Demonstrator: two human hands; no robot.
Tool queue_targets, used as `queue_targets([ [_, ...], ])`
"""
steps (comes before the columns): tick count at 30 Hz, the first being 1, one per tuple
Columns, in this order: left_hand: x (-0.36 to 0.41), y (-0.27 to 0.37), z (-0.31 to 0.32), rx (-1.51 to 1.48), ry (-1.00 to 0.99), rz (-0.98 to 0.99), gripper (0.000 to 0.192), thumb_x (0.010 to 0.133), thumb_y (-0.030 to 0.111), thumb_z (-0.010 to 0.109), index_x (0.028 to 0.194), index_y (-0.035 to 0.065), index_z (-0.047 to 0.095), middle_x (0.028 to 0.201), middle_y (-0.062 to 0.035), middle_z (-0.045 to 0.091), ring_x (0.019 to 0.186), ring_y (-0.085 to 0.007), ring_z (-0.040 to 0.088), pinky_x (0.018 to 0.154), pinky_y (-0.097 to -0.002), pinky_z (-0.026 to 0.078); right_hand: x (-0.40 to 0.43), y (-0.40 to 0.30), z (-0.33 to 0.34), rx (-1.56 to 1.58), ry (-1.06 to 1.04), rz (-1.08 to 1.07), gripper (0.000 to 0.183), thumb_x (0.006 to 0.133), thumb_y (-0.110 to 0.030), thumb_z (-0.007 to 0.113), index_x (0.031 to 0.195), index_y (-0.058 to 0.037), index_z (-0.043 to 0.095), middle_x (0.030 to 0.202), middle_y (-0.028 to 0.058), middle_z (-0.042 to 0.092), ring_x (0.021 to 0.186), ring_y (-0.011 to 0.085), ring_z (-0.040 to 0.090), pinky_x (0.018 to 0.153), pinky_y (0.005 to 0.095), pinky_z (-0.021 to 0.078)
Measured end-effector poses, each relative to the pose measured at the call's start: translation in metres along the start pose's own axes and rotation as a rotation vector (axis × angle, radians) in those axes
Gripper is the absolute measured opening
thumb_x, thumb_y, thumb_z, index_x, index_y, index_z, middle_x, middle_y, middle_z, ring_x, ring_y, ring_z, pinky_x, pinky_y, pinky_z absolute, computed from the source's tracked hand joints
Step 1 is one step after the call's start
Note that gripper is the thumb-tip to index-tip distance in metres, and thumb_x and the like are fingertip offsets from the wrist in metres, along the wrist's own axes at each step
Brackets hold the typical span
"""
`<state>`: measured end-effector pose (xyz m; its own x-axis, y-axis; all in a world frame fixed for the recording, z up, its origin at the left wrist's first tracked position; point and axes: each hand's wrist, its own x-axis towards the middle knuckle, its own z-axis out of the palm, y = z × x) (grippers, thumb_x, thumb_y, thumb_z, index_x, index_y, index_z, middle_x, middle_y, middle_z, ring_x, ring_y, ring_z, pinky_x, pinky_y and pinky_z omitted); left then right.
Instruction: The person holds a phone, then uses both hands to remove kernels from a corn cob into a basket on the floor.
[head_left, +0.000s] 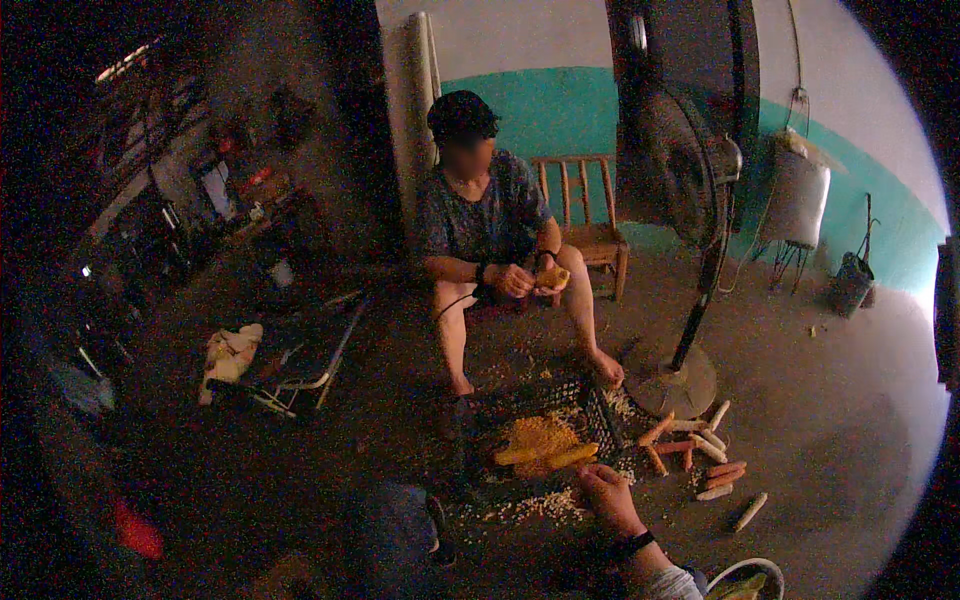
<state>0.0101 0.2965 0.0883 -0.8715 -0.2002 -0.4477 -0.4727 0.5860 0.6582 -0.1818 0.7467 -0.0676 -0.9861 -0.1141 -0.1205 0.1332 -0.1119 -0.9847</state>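
Observation:
My right hand (606, 495), with a dark band at its wrist, reaches in from the lower right beside a black mesh crate (592, 409). Its fingertips are close to the end of a yellow corn cob (574, 455); whether they touch it I cannot tell. A second cob (516, 456) lies to the left, against a heap of loose corn kernels (544, 435) in the crate. Pale kernels (544, 506) are scattered along the near side. My left hand is out of view. Across the crate, a seated person (487, 202) holds a piece of corn (553, 278) in both hands.
Bare corncobs (705, 442) lie on the floor to the right, near the round base of a standing fan (679, 382). A rimmed container (772, 570) is at the bottom right. Behind stands a wooden chair (607, 240); a metal-framed seat (322, 379) is at the left.

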Motion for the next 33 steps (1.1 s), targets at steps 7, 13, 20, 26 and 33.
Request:
queue_targets([
  [7,-0.004,0.004,0.008,0.022,0.023,-0.041,0.052,0.092,0.022,0.059,0.139,0.006,0.044,0.135,-0.0135,0.05,0.114,-0.028,0.056,0.097,-0.0455,0.047,-0.009,-0.019,0.02,0.096,-0.055,0.079,0.023,0.097,-0.027,0.062,0.102,-0.0046,0.062,0.084,0.0007,0.063,0.067,0.0112,0.058,0.058,0.0267,0.0489],
  [13,-0.015,0.003,0.016,0.046,0.054,-0.065,0.051,0.092,0.023,0.059,0.138,0.006,0.045,0.134,-0.0131,0.051,0.113,-0.0277,0.056,0.096,-0.0453,0.047,-0.023,-0.035,0.023,0.077,-0.112,0.098,0.02,0.097,-0.022,0.061,0.106,-0.0042,0.063,0.09,0.001,0.066,0.073,0.0104,0.059,0.065,0.0266,0.0496],
  [20,-0.021,0.002,0.026,0.071,0.056,-0.056,0.049,0.093,0.024,0.058,0.137,0.006,0.046,0.132,-0.0127,0.052,0.111,-0.0274,0.057,0.095,-0.045,0.047,-0.029,-0.016,0.011,0.036,-0.106,0.007,0.019,0.096,-0.021,0.063,0.106,-0.0048,0.064,0.093,0.0009,0.067,0.076,0.01,0.06,0.068,0.0261,0.0497],
  [26,-0.034,-0.006,0.026,0.063,0.075,-0.08,0.048,0.093,0.025,0.058,0.136,0.006,0.047,0.131,-0.0123,0.053,0.11,-0.0271,0.058,0.094,-0.0448,0.048,-0.054,-0.07,0.029,0.109,-0.184,0.11,0.019,0.097,-0.021,0.062,0.107,-0.0049,0.063,0.092,0.0009,0.068,0.077,0.0104,0.061,0.068,0.0259,0.0501],
  [33,-0.048,-0.007,0.023,0.076,0.066,-0.096,0.046,0.094,0.026,0.057,0.135,0.006,0.048,0.129,-0.0118,0.054,0.108,-0.0268,0.058,0.092,-0.0445,0.048,-0.054,-0.057,0.034,0.141,-0.161,0.101,0.022,0.097,-0.022,0.062,0.11,-0.0042,0.063,0.092,0.0021,0.068,0.076,0.0113,0.062,0.068,0.0262,0.0506],
])
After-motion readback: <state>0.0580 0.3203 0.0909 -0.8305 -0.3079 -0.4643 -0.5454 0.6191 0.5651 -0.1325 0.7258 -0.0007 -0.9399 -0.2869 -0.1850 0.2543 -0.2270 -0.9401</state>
